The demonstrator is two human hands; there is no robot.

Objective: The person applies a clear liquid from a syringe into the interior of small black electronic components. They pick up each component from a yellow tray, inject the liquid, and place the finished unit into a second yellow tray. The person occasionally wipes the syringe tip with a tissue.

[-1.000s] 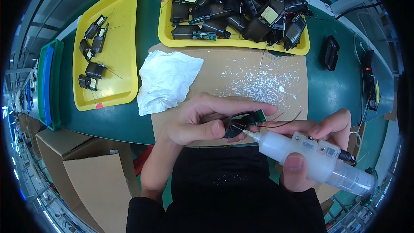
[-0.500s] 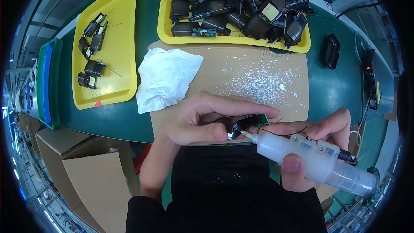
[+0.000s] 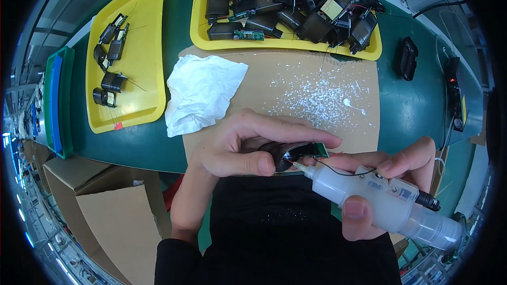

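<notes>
Just above my lap, my left hand [image 3: 237, 148] is closed around a glossy black plastic housing [image 3: 282, 154]. A green circuit board [image 3: 320, 150] and thin wires stick out at the housing's right end. My right hand [image 3: 391, 179] grips a translucent white glue-dispensing syringe [image 3: 364, 195] with a small white switch block and a black fitting on its side. The syringe lies slanted, its narrow nozzle pointing left into the open end of the housing. Whether the tip touches the inside cannot be made out.
A yellow tray [image 3: 285, 46] heaped with black housings and boards stands at the back. Another yellow tray [image 3: 142, 100] at left holds several. White crumpled paper [image 3: 203, 95] and white specks lie on cardboard [image 3: 253, 74]. A black part [image 3: 406, 59] rests at right; a cardboard box [image 3: 116, 221] stands lower left.
The syringe has shifted slightly left and down, its nozzle now further into the housing's mouth. The housing has turned a little in my left hand. The view has moved slightly.
</notes>
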